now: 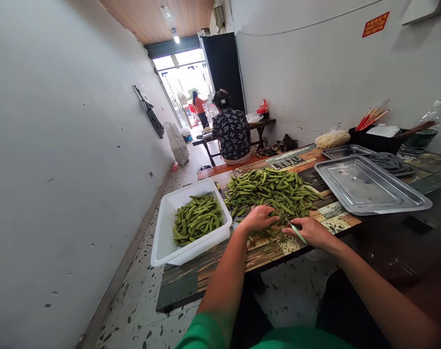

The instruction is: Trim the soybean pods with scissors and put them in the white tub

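I count one table [184,288] in front of the worker, with one white tub [165,237] at its left end and one big loose heap of green pods [266,186] beside it. The tub holds a second, smaller pile of pods [198,220]; there are too many in either to number. To the right lies one large metal tray [367,191], with at least one more behind it, then one black box [373,142] with sticks in it, one clear bottle [420,134] and one bag of something pale [332,138]. Two other people are here: a seated person [231,133] with their back to us, and a standing person [200,106] by the doorway.

Both forearms reach forward and converge at the heap's near edge. The left hand [261,219] is turned knuckles up, fingers curled in, pinching what looks like one green pod [272,214]. The right hand [309,232], just beside it, has its fingers closed round one small cutting tool [299,234] with a pale green handle, its tip angled towards the left hand.
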`<state>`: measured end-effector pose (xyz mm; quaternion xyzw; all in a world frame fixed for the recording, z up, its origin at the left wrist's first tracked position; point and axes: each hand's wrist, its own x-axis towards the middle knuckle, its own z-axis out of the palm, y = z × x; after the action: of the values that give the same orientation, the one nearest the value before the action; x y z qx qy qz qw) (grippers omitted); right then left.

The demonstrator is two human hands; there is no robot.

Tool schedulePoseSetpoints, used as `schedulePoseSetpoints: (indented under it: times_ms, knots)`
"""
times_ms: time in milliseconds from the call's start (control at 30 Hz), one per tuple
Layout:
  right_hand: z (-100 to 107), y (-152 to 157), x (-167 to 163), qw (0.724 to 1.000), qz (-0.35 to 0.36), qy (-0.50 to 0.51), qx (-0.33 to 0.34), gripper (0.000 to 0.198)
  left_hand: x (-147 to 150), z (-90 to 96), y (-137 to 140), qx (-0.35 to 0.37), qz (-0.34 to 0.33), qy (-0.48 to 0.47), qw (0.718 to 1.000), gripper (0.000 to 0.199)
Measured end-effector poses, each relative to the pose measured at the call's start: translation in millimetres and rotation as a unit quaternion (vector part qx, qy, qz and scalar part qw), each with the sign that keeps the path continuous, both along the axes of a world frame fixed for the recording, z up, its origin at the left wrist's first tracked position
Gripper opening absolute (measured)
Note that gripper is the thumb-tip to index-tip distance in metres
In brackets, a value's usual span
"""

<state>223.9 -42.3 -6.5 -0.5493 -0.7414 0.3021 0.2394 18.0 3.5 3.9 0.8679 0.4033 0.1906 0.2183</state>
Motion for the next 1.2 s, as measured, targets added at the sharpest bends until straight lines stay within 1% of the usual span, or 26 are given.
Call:
schedulePoseSetpoints:
  times_ms: [67,133,200,267,333,400,467,533,600,667,733,833,900,1000,1200]
  knots:
    - [0,-1,0,0.999,0.011,0.02,-0.03,0.043,0,1.0,0,-0.012,-0.017,-0.003,1.0,0.024]
    - [-3,-1,0,0.996,0.015,0.058,-0.072,0.043,1,1.4,1,-0.02,-0.014,-0.03,0.999,0.022]
    - [-6,0,-2,0.988,0.003,0.116,-0.106,0.041,2,1.0,1,-0.04,0.024,-0.091,0.995,0.021]
    - [-9,1,-4,0.972,-0.023,0.188,-0.139,0.041,5,0.0,1,-0.092,0.077,-0.179,0.977,0.02]
    - [-10,2,-7,0.953,-0.05,0.245,-0.172,0.042,7,-0.9,0,-0.175,0.109,-0.278,0.938,0.015]
    - [-9,1,-11,0.936,-0.07,0.282,-0.198,0.046,8,-1.4,1,-0.255,0.118,-0.381,0.881,0.015]
    - [-7,-3,-14,0.921,-0.079,0.313,-0.22,0.049,9,-1.6,2,-0.302,0.109,-0.477,0.818,0.018]
    - [-5,-8,-17,0.909,-0.079,0.333,-0.236,0.051,10,-2.1,3,-0.318,0.095,-0.551,0.765,0.023]
    - [-4,-13,-20,0.906,-0.07,0.337,-0.246,0.049,11,-3.5,4,-0.324,0.091,-0.595,0.73,0.03]
    - [-3,-16,-24,0.906,-0.056,0.337,-0.249,0.047,12,-5.4,4,-0.338,0.091,-0.608,0.713,0.035]
    - [-3,-16,-27,0.909,-0.047,0.334,-0.246,0.047,13,-7.0,3,-0.362,0.087,-0.597,0.711,0.036]
    - [0,-13,-30,0.913,-0.051,0.33,-0.233,0.047,14,-7.3,2,-0.397,0.081,-0.565,0.719,0.036]
    - [1,-10,-31,0.916,-0.057,0.327,-0.225,0.047,15,-6.1,1,-0.406,0.082,-0.547,0.728,0.038]
    - [0,-6,-30,0.92,-0.061,0.321,-0.215,0.046,16,-3.6,-2,-0.397,0.088,-0.526,0.747,0.039]
    - [-3,-3,-25,0.938,-0.053,0.276,-0.201,0.044,18,-2.7,-7,-0.352,0.096,-0.487,0.794,0.035]
